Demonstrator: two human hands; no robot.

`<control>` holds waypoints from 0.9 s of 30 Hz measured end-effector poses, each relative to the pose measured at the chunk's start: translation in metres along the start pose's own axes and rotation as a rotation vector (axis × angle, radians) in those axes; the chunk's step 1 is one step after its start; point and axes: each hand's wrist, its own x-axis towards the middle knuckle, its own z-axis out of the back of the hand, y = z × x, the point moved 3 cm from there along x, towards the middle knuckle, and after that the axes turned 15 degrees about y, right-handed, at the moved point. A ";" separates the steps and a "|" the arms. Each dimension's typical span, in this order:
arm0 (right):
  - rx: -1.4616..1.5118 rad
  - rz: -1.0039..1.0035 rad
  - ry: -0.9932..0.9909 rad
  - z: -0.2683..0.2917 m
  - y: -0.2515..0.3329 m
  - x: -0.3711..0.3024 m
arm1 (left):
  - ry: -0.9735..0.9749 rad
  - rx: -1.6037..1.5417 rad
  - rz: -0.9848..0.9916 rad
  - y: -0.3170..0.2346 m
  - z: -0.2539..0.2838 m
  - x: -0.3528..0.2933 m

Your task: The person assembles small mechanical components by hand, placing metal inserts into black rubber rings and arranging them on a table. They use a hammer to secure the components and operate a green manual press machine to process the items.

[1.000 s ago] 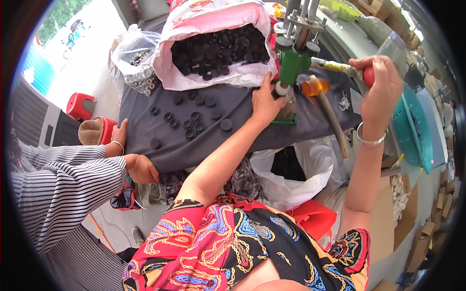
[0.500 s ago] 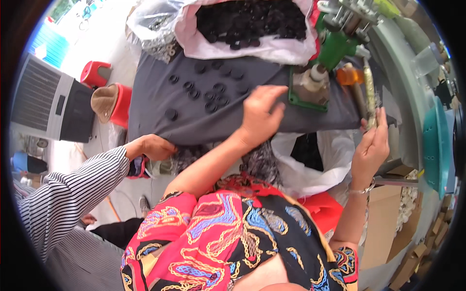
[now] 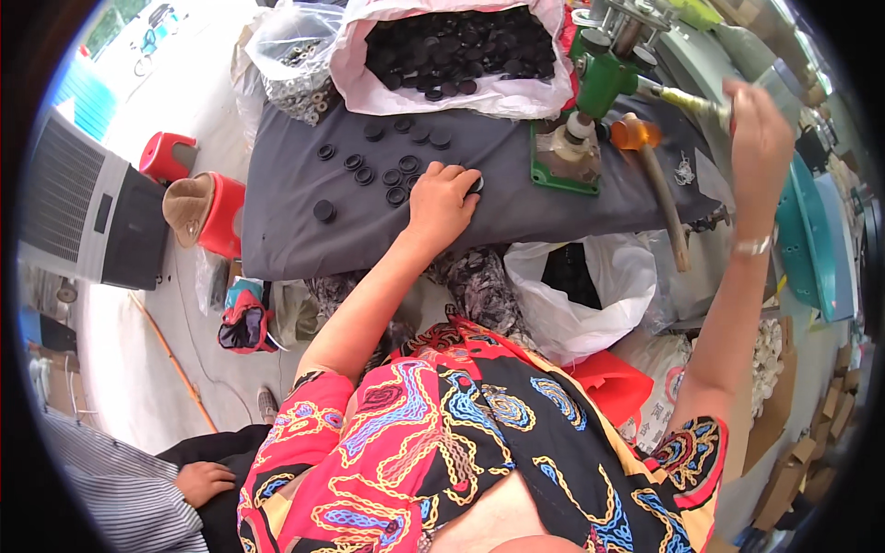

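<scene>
My left hand is closed and low over a dark grey cloth, with a round black cap showing at its thumb. Its fingers partly cover the black rings lying there. My right hand is wrapped around the end of the lever of a green hand press. The lever stands out to the right, raised. On the press's green base, below the ram, a pale fixture is visible.
A white sack of black caps and a clear bag of metal pieces stand at the back. An orange-headed mallet lies beside the press. Below hangs an open white bag. A co-worker's hand rests at lower left.
My left hand has moved left from near the press to the loose black pieces. My right hand has swung the lever up and outward. The co-worker's hand has withdrawn from the table edge.
</scene>
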 end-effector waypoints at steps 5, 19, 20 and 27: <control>0.613 -0.015 0.089 0.004 -0.020 0.067 | 0.010 -0.040 -0.038 -0.002 -0.008 0.011; 0.695 0.001 -0.031 0.006 0.008 0.076 | -0.052 -0.403 -0.050 -0.064 -0.050 0.126; 0.693 -0.002 -0.027 0.005 0.008 0.075 | -0.054 -0.411 -0.047 -0.065 -0.054 0.129; 0.560 -0.027 -0.026 -0.006 -0.010 0.025 | -0.058 -0.470 -0.010 -0.064 -0.066 0.139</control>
